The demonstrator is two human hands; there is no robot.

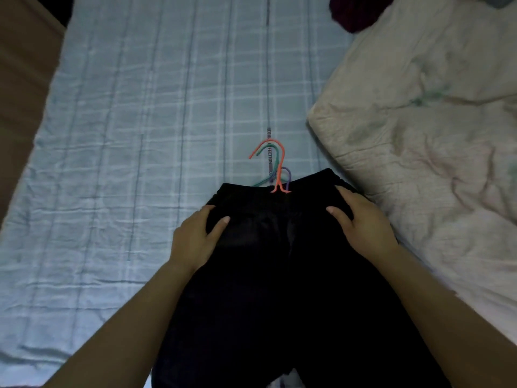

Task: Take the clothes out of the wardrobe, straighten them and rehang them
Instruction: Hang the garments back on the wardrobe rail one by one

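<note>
fingers point(343, 193) on black garment point(279, 275), hangers point(277, 163) beyond

Bedroom in a home: bed point(140, 135) w/ pale blue checked sheet point(117, 219) fills most of the view. Crumpled cream quilt point(433, 135) lies along its right side. Coloured wire hangers point(275, 169) & a black garment point(279, 289) lie on the sheet. Dark red cloth point(352, 12) top right, by the quilt.

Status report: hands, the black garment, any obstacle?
Left hand grips black garment at edge; right hand presses flat on it. Garment lies on bed, hanger hooks at waistband. Nothing blocking.
</note>
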